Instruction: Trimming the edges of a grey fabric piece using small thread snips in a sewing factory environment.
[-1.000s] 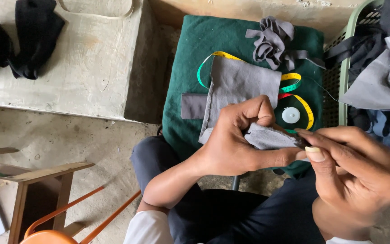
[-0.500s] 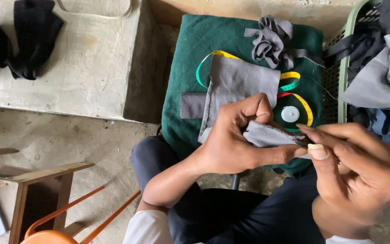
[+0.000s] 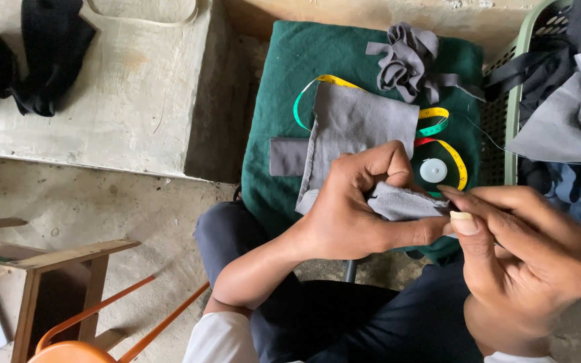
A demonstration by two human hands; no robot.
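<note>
Left hand (image 3: 354,212) is curling over, pinching the grey cloth (image 3: 405,202), long axis running left-right toward the right hand (image 3: 529,259), whose fingertips are nipping its end.

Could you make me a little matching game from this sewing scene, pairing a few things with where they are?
Things:
1. small grey fabric piece
2. crumpled grey fabric strips
3. yellow-green measuring tape
4. black cloth bundle

Places:
A. on the pale concrete slab
B. pinched between the left hand and right hand
C. at the far edge of the green cushion
D. curling around the flat grey cloth panel

Pairs: 1-B, 2-C, 3-D, 4-A
</note>
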